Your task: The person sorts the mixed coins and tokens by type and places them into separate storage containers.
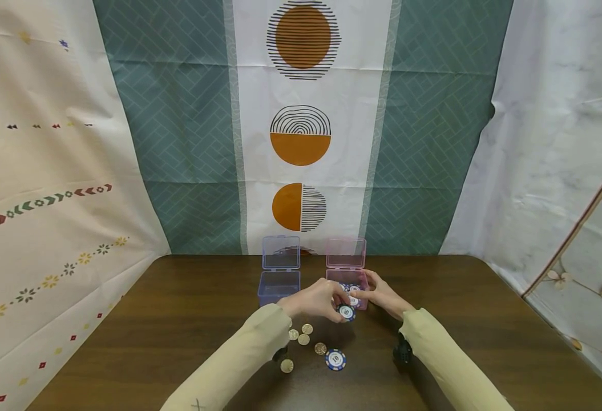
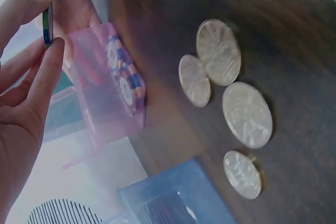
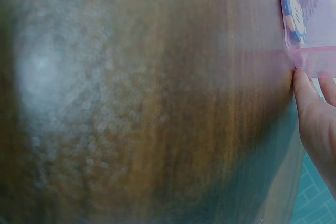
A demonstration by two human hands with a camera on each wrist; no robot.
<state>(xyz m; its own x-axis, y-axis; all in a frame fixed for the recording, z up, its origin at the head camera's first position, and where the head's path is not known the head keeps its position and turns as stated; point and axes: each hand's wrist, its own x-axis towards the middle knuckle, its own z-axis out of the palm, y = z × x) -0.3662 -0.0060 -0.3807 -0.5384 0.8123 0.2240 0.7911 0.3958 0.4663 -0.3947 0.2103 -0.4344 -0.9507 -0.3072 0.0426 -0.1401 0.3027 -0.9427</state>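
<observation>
My left hand pinches a poker chip between thumb and fingers, just in front of the pink box. In the left wrist view that chip is seen edge-on at the fingertips of the left hand. The pink box stands with its lid raised and holds several chips. My right hand grips the box's right side; in the right wrist view the right hand touches the corner of the pink box.
An open blue-purple box stands left of the pink one. Several gold coins and a blue chip marked 10 lie on the wooden table nearer me. Patterned cloth hangs behind the table.
</observation>
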